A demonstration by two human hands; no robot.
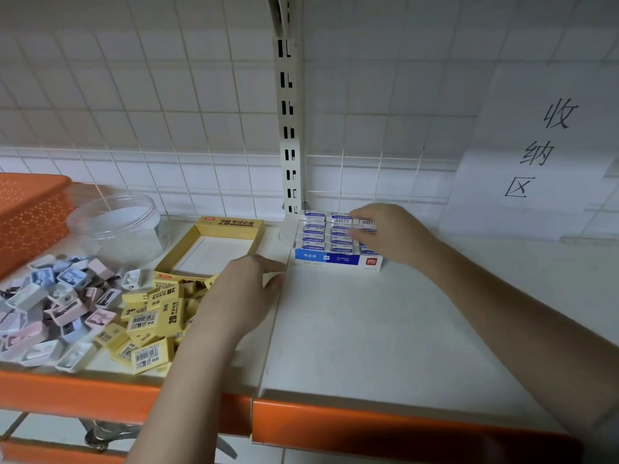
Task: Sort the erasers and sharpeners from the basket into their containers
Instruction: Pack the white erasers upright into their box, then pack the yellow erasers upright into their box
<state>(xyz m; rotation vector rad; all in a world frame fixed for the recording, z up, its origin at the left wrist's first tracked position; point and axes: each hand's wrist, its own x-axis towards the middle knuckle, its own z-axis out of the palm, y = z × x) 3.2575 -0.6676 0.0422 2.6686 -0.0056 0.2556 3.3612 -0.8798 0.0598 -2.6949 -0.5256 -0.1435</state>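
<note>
Erasers fill the blue box (336, 259), right hand (390, 234) pinching one; yellow box (217, 249) empty, left hand (243, 293) relaxed.

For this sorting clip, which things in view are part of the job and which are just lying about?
Job:
yellow erasers
sharpeners
blue eraser box
yellow box
clear tub
orange basket
left hand
right hand

Lying about:
paper sign
slotted post
</note>
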